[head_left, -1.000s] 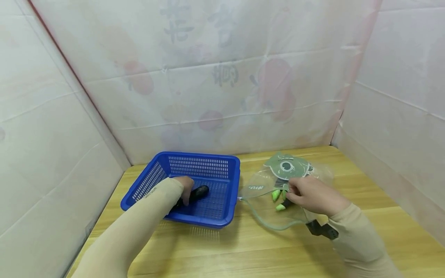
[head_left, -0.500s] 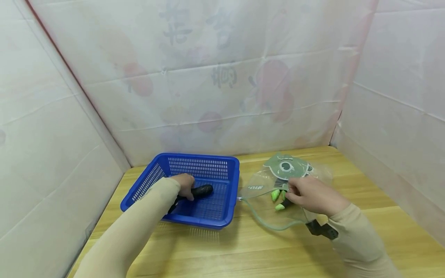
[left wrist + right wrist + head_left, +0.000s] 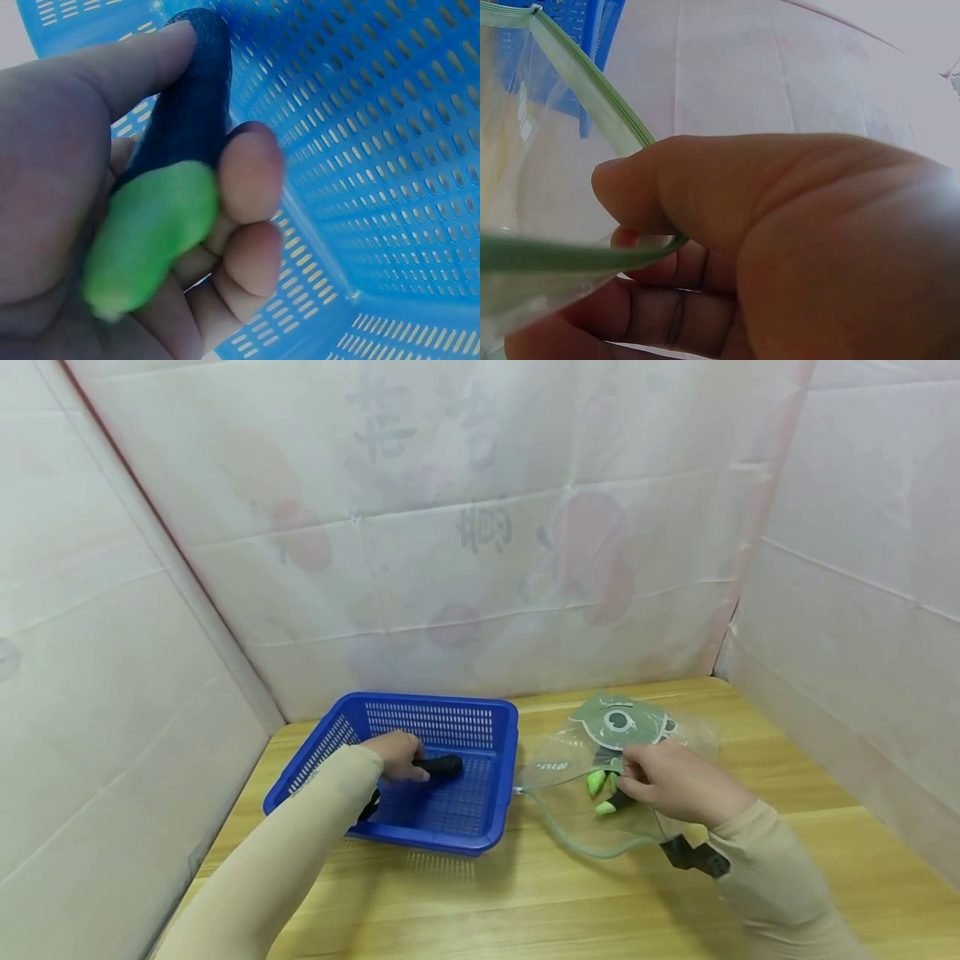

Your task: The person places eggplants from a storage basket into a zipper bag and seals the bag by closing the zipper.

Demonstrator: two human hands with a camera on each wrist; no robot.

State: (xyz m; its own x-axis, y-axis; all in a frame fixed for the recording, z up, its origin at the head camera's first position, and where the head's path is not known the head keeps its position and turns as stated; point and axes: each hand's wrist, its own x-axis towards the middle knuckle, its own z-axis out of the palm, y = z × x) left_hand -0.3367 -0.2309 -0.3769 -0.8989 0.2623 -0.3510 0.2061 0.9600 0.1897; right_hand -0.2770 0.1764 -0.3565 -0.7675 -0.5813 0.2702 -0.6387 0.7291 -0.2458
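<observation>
In the head view, my left hand [image 3: 396,755] reaches inside the blue basket [image 3: 498,793] and holds a dark eggplant [image 3: 442,766]. The left wrist view shows this eggplant [image 3: 191,97] lying along the palm, its bright green stem end toward the heel of the hand, the thumb and fingers curled about it. My right hand [image 3: 678,779] pinches the green-trimmed rim of a clear zip bag [image 3: 551,752] between thumb and fingers. The bag mouth [image 3: 592,82] gapes in the right wrist view. Dark pieces with green ends [image 3: 606,807] show inside the bag, partly hidden by the right hand.
Basket and bag stand side by side on a wooden table [image 3: 547,910], the basket on the left. Pale printed cloth walls [image 3: 480,568] rise behind and at both sides. A black wrist mount [image 3: 693,857] hangs at the right sleeve.
Inside the basket, my left hand has shifted slightly away from me, and the eggplant's dark end has moved a little to the right. The right hand and bag stay put.
</observation>
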